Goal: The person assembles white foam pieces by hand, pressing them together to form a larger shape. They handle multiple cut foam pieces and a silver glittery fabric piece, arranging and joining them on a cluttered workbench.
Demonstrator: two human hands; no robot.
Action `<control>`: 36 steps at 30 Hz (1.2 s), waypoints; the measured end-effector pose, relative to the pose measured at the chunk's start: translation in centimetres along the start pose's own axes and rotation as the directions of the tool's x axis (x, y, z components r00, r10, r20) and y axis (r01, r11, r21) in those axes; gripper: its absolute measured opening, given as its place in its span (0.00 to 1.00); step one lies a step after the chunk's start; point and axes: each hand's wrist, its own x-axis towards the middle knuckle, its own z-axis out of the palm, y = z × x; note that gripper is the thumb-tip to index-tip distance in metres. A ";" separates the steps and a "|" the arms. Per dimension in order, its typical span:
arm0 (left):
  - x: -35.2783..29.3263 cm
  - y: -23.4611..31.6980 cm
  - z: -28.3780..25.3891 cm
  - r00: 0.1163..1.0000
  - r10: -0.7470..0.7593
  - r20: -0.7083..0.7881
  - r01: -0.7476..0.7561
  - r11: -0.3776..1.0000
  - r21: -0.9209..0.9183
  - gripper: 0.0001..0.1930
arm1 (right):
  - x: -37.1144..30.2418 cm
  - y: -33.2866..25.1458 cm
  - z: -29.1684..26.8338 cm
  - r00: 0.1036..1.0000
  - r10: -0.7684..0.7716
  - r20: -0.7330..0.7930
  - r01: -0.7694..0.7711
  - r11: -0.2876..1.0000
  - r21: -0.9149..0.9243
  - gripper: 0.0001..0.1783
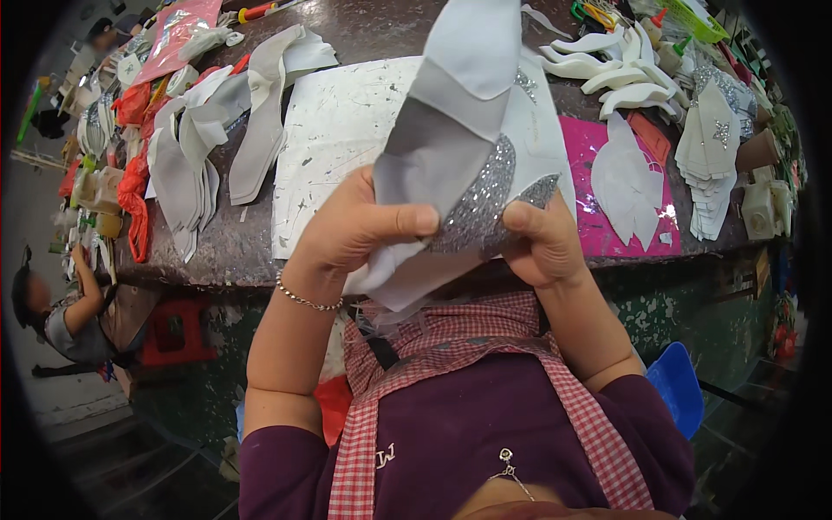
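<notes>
Both hands hold a white and grey shoe upper (446, 143) with a silver glitter panel, lifted over the near table edge. My left hand (351, 224) is closed on its left side, the thumb pressed flat on the grey lining beside the glitter. At the right, my right hand (548, 241) pinches the glittery edge between thumb and fingers. The fingers behind the upper are hidden. Under it lies a white board (325, 139) with dark specks and scratches.
Grey-white cut pieces (186, 169) lie left of the board. To the right are curved white pieces (637, 69), a pink sheet (576, 165) bearing white uppers (626, 182), and a stack of star-marked pieces (706, 165). Another person (74, 312) works at far left, near a red stool (178, 334).
</notes>
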 end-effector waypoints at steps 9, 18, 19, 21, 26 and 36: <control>1.4 3.3 1.2 0.815 0.461 0.351 -0.186 -0.365 0.912 0.08 | 0.8 -5.5 3.7 0.579 -0.254 0.775 0.575 -0.547 -0.608 0.37; 2.8 -2.7 -1.2 0.791 0.477 0.383 -0.162 -0.440 0.883 0.07 | 5.4 0.2 -3.9 0.823 -0.056 0.566 0.510 -0.365 -0.779 0.09; 2.7 -2.8 -1.2 0.797 0.476 0.371 -0.150 -0.439 0.886 0.07 | 5.5 0.2 -3.9 0.825 -0.048 0.563 0.502 -0.394 -0.770 0.11; 2.7 -3.0 -1.2 0.815 0.472 0.336 -0.117 -0.434 0.893 0.08 | 5.7 0.0 -3.5 0.857 -0.024 0.516 0.454 -0.439 -0.775 0.12; 4.0 -2.5 -1.9 0.867 0.414 0.279 -0.052 -0.480 0.876 0.02 | 7.7 -0.5 -2.2 0.934 0.062 0.353 0.335 -0.501 -0.798 0.08; 6.9 -1.3 -3.7 0.943 0.271 0.194 -0.077 -0.391 0.917 0.09 | 10.3 -0.6 -1.6 0.969 0.146 0.198 0.245 -0.524 -0.816 0.06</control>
